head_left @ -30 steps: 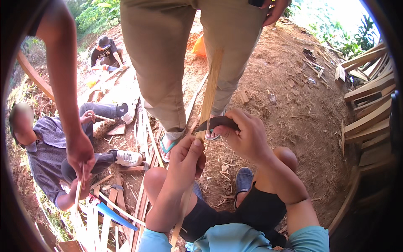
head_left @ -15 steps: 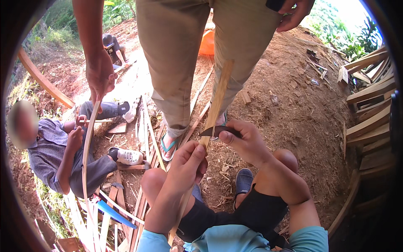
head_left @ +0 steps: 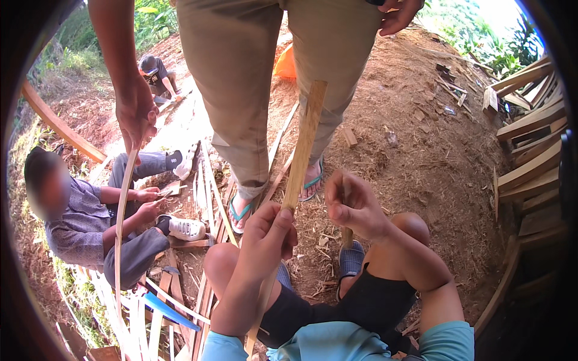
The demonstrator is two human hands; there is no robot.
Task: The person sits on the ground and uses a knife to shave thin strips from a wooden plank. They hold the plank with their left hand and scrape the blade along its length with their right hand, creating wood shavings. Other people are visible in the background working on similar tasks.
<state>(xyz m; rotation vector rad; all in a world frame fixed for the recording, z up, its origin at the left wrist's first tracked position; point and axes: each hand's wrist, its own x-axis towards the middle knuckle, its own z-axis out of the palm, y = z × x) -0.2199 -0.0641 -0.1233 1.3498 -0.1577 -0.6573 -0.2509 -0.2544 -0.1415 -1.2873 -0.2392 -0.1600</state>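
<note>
My left hand [head_left: 268, 237] is closed round a flat, light wooden strip [head_left: 308, 138]. The strip slants upward from beside my left thigh, and its upper end stands in front of a standing person's trouser leg. To the right of the strip, and apart from it, my right hand [head_left: 358, 207] is closed on a knife [head_left: 347, 237]. Below the fingers the knife's wooden handle sticks out; its dark blade is mostly hidden by the hand now, though half a second ago it lay against the strip.
A person in tan trousers [head_left: 232, 90] stands close before me, holding a long thin strip [head_left: 122, 222]. At the left sits another person [head_left: 78, 222] with hands together. Wood pieces [head_left: 201, 301] and a blue-handled tool [head_left: 171, 310] lie at lower left. Stacked timber [head_left: 533, 174] lines the right.
My right hand has turned and drawn the knife off the strip, a little to the right. The left hand keeps its hold. The seated person has lowered their hands.
</note>
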